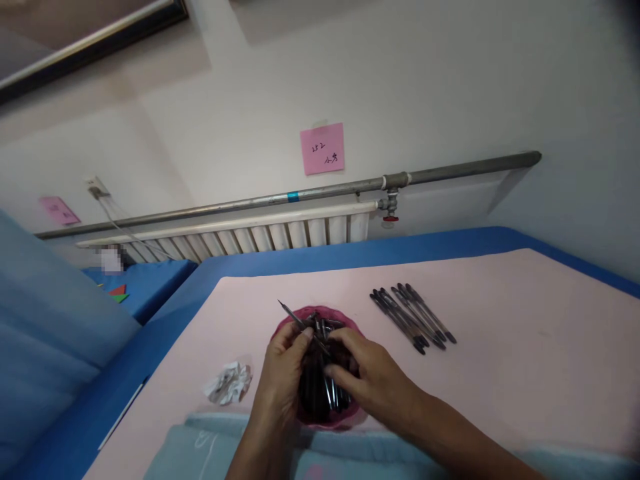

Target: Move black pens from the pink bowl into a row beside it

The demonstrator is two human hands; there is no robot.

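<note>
A pink basket (345, 424) filled with dark and clear pen parts sits at the table's near side. Above its left part, my left hand (287, 360) pinches a slim pen barrel (291, 313) between thumb and fingers, its pointed tip toward the upper left. My right hand (367, 370) is over the basket's right part, fingers curled among the pen parts; whether it grips one is hidden. To the right, several capped clear pens with black ends (407, 317) lie side by side on the pink sheet.
Crumpled white paper (229, 384) lies left of the basket. The pink sheet (525, 347) covers a blue table (350, 248). A light blue cloth (200, 447) runs along the near edge. Behind stand a white radiator (280, 235) and a metal pipe (225, 208) with a red-handled valve (391, 219).
</note>
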